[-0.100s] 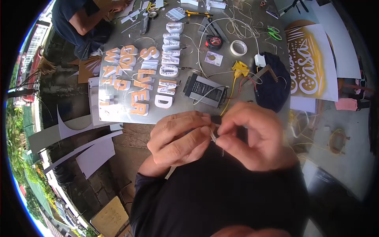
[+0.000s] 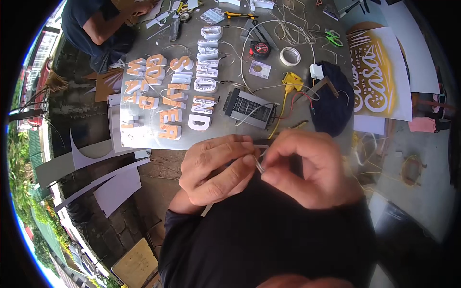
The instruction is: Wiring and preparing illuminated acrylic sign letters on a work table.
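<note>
My left hand (image 2: 216,168) and my right hand (image 2: 309,168) meet close in front of my chest, over my dark shirt. Between the fingertips of both hands is a thin grey wire (image 2: 259,164); its lower end trails out below my left hand. Both hands pinch it, fingers curled tight. Just beyond them on the grey table lies a flat grey power supply box (image 2: 252,108) with yellow, red and black leads running toward a yellow connector (image 2: 293,82).
Orange and white three-dimensional sign letters (image 2: 168,96) lie on the table (image 2: 225,139). Farther back are a tape roll (image 2: 290,56), a tape measure (image 2: 260,49), green scissors (image 2: 332,37), a dark cap (image 2: 331,103) and a printed yellow sign (image 2: 377,79). Another person (image 2: 96,24) crouches at the far left.
</note>
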Demonstrator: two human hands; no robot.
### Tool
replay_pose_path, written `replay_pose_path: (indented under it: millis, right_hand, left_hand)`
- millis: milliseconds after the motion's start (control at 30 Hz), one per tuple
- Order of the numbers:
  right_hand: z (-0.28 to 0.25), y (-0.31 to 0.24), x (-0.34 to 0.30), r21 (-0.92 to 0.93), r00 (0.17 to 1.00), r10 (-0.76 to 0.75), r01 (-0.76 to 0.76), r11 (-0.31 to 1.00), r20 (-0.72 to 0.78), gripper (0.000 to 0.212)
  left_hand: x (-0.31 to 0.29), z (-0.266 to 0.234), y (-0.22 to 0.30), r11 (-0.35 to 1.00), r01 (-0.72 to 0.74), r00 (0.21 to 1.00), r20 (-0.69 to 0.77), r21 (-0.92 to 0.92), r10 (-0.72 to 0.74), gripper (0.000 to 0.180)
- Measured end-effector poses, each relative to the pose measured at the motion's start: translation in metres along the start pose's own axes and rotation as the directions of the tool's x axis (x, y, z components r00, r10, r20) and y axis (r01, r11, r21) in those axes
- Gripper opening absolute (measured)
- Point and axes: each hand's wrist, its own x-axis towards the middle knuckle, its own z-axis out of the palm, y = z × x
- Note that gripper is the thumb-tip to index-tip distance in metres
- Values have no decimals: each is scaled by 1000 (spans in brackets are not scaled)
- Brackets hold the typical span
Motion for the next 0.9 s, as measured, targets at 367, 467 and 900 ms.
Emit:
replay_pose_path:
  millis: [367,467,900]
  right_hand:
    - [-6,5,-7,314,954,236,-284,906,183,10]
    - [-7,7,-7,277,964,193,-239,931,183,9]
    - [-3,13,-6,167,970,211,-229,959,120,2]
  left_hand:
    - [7,-5,-6,992,-106,987,117,-72,114,25]
    - [7,-6,-6,991,-129,980,145,-35,133,27]
    - [9,-8,-6,996,-83,965,249,-10,83,13]
